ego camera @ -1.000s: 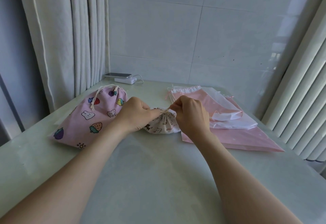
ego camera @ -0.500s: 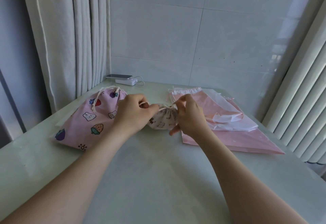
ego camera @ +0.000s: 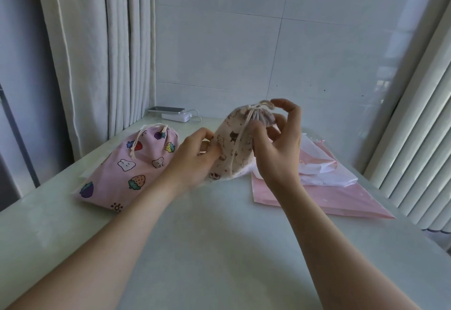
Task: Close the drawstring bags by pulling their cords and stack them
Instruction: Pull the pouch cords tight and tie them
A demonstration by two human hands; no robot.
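Observation:
A small cream drawstring bag (ego camera: 235, 146) printed with little animals is held up off the table, its mouth gathered shut at the top. My right hand (ego camera: 275, 148) grips its neck, fingers spread around the cinched top and cord. My left hand (ego camera: 195, 158) pinches the bag's lower left side. To the left, a larger pink bag (ego camera: 127, 170) with fruit and bunny prints lies flat on the table, its mouth drawn closed and cord ends resting on it. Pink and white flat bags (ego camera: 324, 183) lie in a pile at the right.
The pale table (ego camera: 219, 236) stands in a corner of tiled wall. A phone (ego camera: 166, 109) and a white power bank (ego camera: 177, 117) with a cable sit at the back. Curtains (ego camera: 97, 53) hang at the left; vertical blinds (ego camera: 415, 126) stand at the right.
The small cream bag was lying on the table with both hands pulling its cords; now it is lifted upright and turned, its mouth cinched, with the right hand at the neck.

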